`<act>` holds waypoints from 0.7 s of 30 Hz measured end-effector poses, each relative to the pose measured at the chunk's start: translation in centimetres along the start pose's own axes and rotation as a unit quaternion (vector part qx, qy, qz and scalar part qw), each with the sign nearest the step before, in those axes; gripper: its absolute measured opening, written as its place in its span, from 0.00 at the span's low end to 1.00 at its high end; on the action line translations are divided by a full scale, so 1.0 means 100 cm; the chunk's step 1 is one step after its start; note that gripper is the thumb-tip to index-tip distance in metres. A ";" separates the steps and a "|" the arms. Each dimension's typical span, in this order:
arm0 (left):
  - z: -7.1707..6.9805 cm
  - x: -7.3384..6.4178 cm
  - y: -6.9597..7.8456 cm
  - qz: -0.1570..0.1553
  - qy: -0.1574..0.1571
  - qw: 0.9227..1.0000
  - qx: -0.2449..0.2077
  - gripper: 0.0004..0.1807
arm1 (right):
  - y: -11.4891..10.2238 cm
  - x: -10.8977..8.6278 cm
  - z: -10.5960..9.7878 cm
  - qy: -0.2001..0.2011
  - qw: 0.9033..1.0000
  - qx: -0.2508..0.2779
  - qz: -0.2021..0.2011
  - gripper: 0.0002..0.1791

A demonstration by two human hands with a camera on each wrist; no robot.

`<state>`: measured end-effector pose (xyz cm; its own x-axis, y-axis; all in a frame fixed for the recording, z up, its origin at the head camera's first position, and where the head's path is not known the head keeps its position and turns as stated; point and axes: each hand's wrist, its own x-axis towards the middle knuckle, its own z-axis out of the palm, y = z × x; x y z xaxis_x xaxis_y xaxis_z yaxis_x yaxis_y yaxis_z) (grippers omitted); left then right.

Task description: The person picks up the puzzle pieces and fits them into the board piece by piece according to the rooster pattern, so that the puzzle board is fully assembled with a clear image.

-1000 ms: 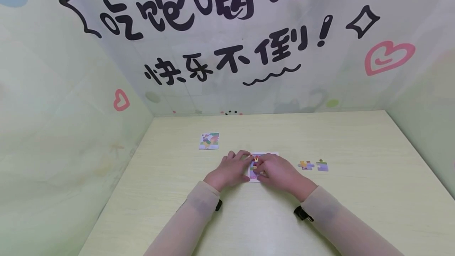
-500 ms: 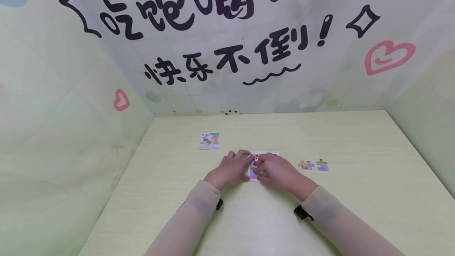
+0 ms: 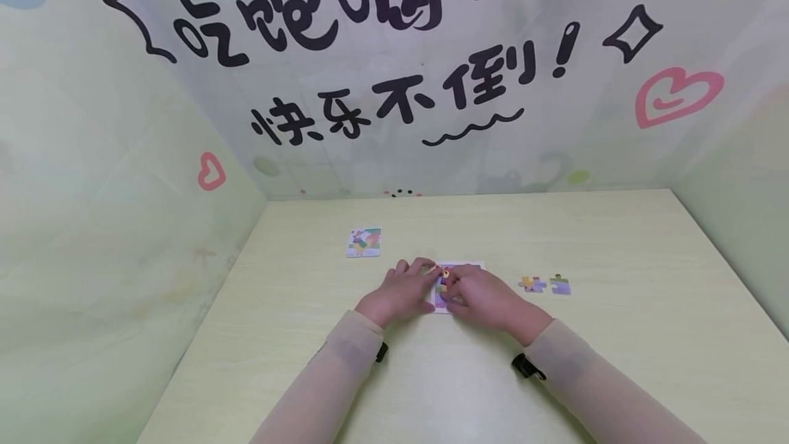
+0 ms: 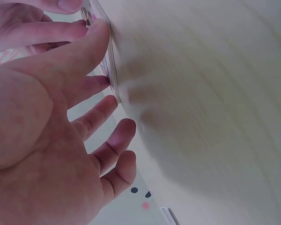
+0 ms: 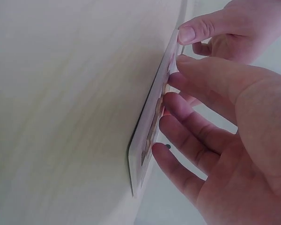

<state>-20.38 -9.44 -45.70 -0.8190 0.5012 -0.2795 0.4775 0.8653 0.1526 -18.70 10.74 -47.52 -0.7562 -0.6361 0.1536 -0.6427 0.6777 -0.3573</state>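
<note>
A white-rimmed jigsaw puzzle board (image 3: 440, 301) with a colourful picture lies flat on the table between the hands. My left hand (image 3: 399, 294) rests at its left edge; the left wrist view shows the thumb and nearest fingers touching the board's rim, the other fingers loosely bent. The right hand (image 3: 483, 298) covers much of the board. In the right wrist view its fingertips (image 5: 165, 123) touch pieces in the board (image 5: 139, 173), thumb close to the index finger. No piece shows between them. Two loose puzzle pieces, one yellow and purple (image 3: 532, 284), one green and purple (image 3: 560, 285), lie to the right.
A small square picture card (image 3: 364, 242) lies toward the back left of the pale wooden table (image 3: 444, 382). Behind the table hangs a printed cloth backdrop (image 3: 345, 177), with cloth walls on both sides.
Both hands stay at the board in nearly the same pose. The head view has shifted slightly; the loose pieces and the card have not moved.
</note>
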 end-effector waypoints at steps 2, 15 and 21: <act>0.000 0.000 0.000 0.001 0.000 1.000 0.000 0.44 | 0.000 0.000 -0.002 -0.006 1.000 0.002 -0.002 0.07; -0.002 0.000 0.002 -0.007 -0.002 1.000 -0.013 0.44 | 0.011 -0.011 -0.012 0.014 0.999 0.015 0.030 0.10; -0.003 -0.001 0.002 -0.008 -0.003 1.000 -0.017 0.45 | 0.019 -0.023 -0.021 0.027 0.998 0.020 0.057 0.12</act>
<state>-20.28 -9.35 -45.40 -0.8250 0.4866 -0.2874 0.4526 0.8734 0.1798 -18.45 14.29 -46.62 -0.8306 -0.5340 0.1579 -0.5469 0.7290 -0.4116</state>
